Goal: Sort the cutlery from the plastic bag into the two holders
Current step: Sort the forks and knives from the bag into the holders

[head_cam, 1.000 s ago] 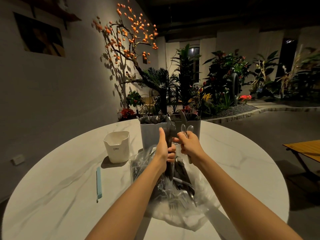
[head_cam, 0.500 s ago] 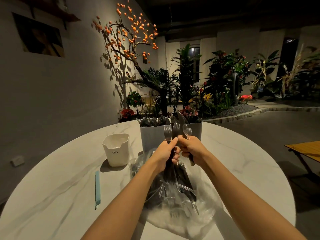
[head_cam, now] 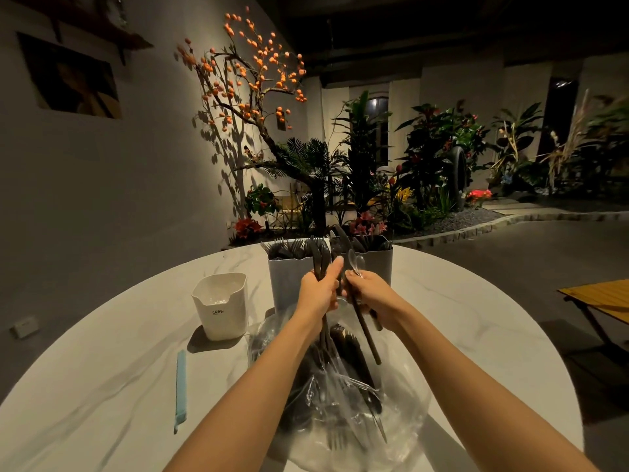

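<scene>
A clear plastic bag with several dark forks and knives lies on the round marble table in front of me. Two grey holders stand behind it: the left holder is full of forks, the right holder has knives and spoons. My left hand grips a bundle of dark cutlery upright, just in front of the left holder. My right hand holds clear spoons and a long dark handle that slants down over the bag.
A white cup marked CRBW stands left of the holders. A light blue strip lies on the table to the left. A wooden bench is off to the right. Plants line the wall behind.
Both hands have stayed together above the bag. My left hand's bundle now reads as dark knife-like pieces raised toward the left holder, and the dark handle in my right hand hangs lower.
</scene>
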Demonstrator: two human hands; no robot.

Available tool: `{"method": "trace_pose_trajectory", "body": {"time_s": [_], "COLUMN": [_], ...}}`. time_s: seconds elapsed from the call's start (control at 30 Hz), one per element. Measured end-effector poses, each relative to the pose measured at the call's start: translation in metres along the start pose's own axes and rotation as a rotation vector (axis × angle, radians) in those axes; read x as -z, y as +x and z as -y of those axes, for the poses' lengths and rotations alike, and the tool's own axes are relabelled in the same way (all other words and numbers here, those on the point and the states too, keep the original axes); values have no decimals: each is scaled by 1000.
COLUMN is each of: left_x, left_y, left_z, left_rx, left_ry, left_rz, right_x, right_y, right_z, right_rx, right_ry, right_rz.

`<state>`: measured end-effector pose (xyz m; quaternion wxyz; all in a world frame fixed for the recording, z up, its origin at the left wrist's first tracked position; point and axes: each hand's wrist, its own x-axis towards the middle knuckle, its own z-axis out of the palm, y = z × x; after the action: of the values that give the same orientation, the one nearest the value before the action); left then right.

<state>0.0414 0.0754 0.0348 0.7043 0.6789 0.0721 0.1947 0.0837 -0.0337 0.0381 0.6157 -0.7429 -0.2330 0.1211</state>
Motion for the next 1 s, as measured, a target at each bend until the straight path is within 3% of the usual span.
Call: {"method": "trace_pose_trajectory", "body": {"time_s": [0.3, 0.5, 0.73, 1.0], "left_x": [-6, -1, 3, 6], "left_y": [9, 13, 19, 24], "left_z": [-8, -10, -8, -12], "left_rx": [24, 4, 35, -3], "left_ry": [-144, -107, -155, -201], "left_rz": [-183, -116, -42, -193], "right_x": [20, 25, 25, 32], "right_y": [-3, -10, -11, -8], "right_z": [-9, -9, -9, -18], "right_rx": [-70, -185, -185, -165], "right_ry": [119, 189, 150, 187], "right_rz": [337, 592, 576, 434]}}
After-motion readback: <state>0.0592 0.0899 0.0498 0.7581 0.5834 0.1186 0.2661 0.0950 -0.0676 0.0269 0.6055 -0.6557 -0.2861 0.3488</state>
